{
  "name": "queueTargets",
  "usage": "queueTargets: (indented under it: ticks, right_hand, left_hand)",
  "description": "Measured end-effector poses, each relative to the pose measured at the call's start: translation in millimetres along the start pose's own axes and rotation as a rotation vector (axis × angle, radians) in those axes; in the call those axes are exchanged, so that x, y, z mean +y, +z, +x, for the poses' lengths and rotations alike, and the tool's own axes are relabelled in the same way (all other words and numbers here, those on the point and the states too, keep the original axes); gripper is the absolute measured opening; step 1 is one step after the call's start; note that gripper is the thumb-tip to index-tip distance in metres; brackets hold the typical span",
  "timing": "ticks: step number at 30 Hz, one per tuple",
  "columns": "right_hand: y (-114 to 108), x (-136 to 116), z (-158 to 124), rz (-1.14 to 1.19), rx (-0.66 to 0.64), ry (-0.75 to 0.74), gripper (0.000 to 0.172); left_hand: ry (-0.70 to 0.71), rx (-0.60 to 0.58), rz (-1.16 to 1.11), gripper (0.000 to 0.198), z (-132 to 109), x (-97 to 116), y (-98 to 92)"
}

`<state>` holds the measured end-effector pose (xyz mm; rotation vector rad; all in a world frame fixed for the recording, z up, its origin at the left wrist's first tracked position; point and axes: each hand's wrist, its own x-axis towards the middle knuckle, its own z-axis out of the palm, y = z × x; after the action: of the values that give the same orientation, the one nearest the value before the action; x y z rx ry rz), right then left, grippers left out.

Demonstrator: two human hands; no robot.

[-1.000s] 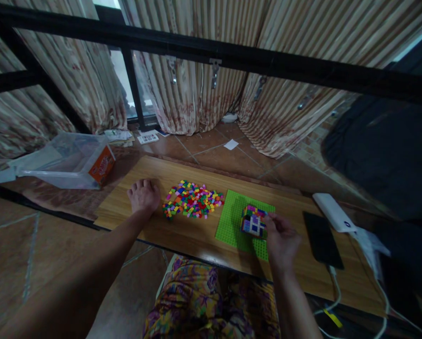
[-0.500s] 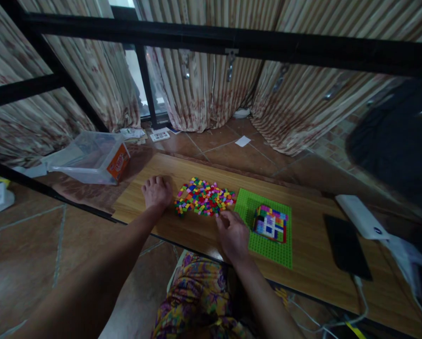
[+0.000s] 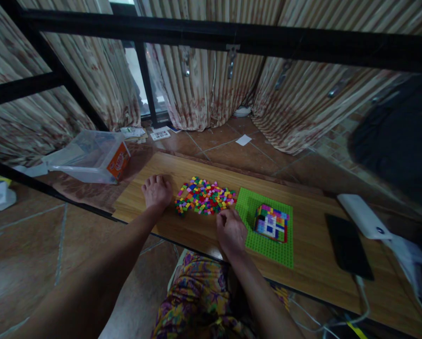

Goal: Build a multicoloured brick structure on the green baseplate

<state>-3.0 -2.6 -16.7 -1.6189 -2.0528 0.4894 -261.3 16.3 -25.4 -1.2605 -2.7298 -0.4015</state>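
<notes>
Loose toy bricks (image 3: 205,195) in many colours lie heaped on the wooden table (image 3: 193,230). My left hand (image 3: 157,191) rests palm down on the tabletop, left of the heap and apart from it, its fingers stretched out. At the heap's lower right edge is my right hand (image 3: 232,230), fingers curled together; whatever they may hold is hidden. Just right of that hand lies a green baseplate (image 3: 277,256). A low block of coloured bricks (image 3: 272,222), with white and blue pieces in its top, sits on the baseplate.
On the table's right part lie a black phone-like slab (image 3: 348,246) with a white cable and a white power bank (image 3: 361,215). A clear plastic bin (image 3: 87,157) with an orange label stands beyond the left end. Black metal bars (image 3: 211,35) cross above the far side.
My right hand's fingers have curled in more closely at the edge of the heap. My left hand stays where it was. The view has shifted very slightly.
</notes>
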Motion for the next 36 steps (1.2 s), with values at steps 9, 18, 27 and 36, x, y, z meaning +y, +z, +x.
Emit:
queueTargets:
  ticks: [9, 18, 27, 36]
  right_hand:
    - [-35.6, 11.3, -16.3, 0.497, 0.085, 0.064, 0.019]
    - [-76.6, 77.0, -20.4, 0.462, 0.317, 0.209, 0.030]
    - [-91.5, 100.4, -1.2, 0.096, 0.345, 0.139, 0.035]
    - [-86.4, 95.3, 7.4, 0.053, 0.304, 0.147, 0.039]
  left_hand:
    - [-0.005, -0.015, 0.017, 0.044, -0.6, 2.1, -4.5]
    - [0.008, -0.004, 0.033, 0.044, -0.5, 2.6, -4.8]
    - [0.010, 0.003, 0.055, 0.045, 1.9, -0.7, 0.8]
    - [0.003, 0.001, 0.049, 0.045, 1.5, 0.5, -0.8]
